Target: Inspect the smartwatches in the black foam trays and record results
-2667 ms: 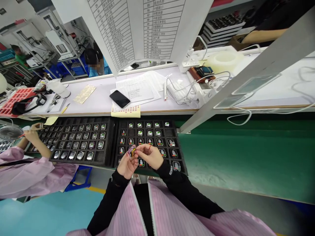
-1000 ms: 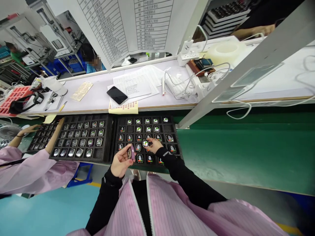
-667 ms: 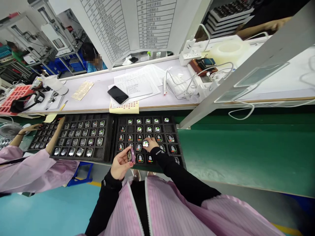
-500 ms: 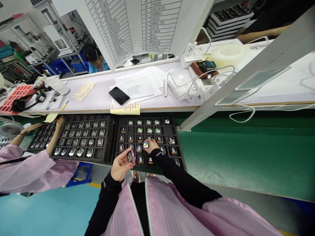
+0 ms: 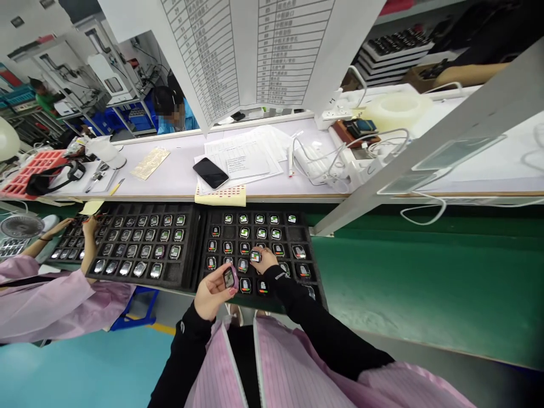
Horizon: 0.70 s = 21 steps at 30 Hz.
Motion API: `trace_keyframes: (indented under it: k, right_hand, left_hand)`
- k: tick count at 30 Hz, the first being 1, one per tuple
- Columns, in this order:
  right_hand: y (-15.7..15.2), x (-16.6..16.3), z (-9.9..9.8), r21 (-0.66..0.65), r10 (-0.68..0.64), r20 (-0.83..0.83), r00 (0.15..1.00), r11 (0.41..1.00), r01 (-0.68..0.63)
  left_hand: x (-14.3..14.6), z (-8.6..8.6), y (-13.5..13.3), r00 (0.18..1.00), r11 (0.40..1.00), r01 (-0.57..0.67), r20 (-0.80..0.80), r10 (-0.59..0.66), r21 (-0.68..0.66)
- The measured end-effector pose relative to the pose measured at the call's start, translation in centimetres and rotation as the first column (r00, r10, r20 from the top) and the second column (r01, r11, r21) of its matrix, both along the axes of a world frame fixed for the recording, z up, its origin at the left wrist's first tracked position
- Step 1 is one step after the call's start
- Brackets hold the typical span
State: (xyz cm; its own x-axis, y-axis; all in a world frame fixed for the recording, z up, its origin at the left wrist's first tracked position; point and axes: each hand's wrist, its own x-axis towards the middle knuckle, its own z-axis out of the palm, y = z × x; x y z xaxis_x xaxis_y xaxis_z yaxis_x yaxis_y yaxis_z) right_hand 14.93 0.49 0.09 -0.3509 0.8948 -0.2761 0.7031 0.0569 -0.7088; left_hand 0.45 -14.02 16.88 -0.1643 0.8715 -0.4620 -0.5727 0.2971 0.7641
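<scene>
Head cam: left hand point(image 5: 215, 292) had its fingers closed round a pink watch point(image 5: 230, 277), held up at the near edge of the black tray point(image 5: 293, 232), screen facing the camera. Right hand point(image 5: 266, 259) had its fingers pinched on a lit watch point(image 5: 255, 255), right over the tray's middle rows (couldn't tell if it touched the foam). Other watches point(image 5: 243, 233) sat in the cells around it. A co-worker's hand point(image 5: 90, 226) was on the next tray point(image 5: 172, 273) to the left. A phone point(image 5: 211, 173) lay on the tabletop point(image 5: 170, 175) behind.
</scene>
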Motion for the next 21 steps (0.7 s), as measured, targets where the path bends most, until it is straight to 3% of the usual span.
trace_keyframes:
  k: [2, 4, 6, 9, 12, 17, 21]
  right_hand:
    - [-0.3, 0.2, 1.0, -0.116, -0.088, -0.213, 0.973, 0.991, 0.064]
    - [-0.7, 0.4, 2.4, -0.314, -0.210, -0.457, 0.864, 0.947, 0.064]
    - [-1.2, 0.8, 4.3, -0.474, -0.315, -0.593, 0.741, 0.881, -0.005]
    - [-2.0, 1.4, 7.0, -0.600, -0.436, -0.643, 0.630, 0.797, -0.062]
    - [-2.7, 1.8, 8.9, -0.648, -0.511, -0.656, 0.556, 0.759, -0.067]
    - [-3.6, 2.1, 10.3, -0.689, -0.566, -0.633, 0.528, 0.723, -0.052]
    - [-4.1, 2.8, 11.5, -0.672, -0.568, -0.642, 0.515, 0.740, -0.022]
  left_hand:
    - [-0.2, 0.0, 0.0, 1.000, 1.000, 0.001, -0.009, -0.001, 0.002]
    - [-0.3, -0.1, 0.0, 1.000, 1.000, 0.009, -0.027, -0.009, 0.006]
    - [-0.4, -0.1, 0.1, 0.999, 1.000, 0.019, -0.047, -0.019, 0.006]
    - [-0.4, -0.3, 0.2, 0.996, 0.999, 0.045, -0.072, -0.044, 0.008]
    - [-0.4, -0.2, 0.5, 0.989, 0.995, 0.093, -0.114, -0.090, 0.028]
    - [0.2, 0.7, 1.2, 0.959, 0.989, 0.148, -0.249, -0.137, 0.026]
    - [0.9, 1.3, 1.7, 0.907, 0.974, 0.223, -0.375, -0.191, 0.043]
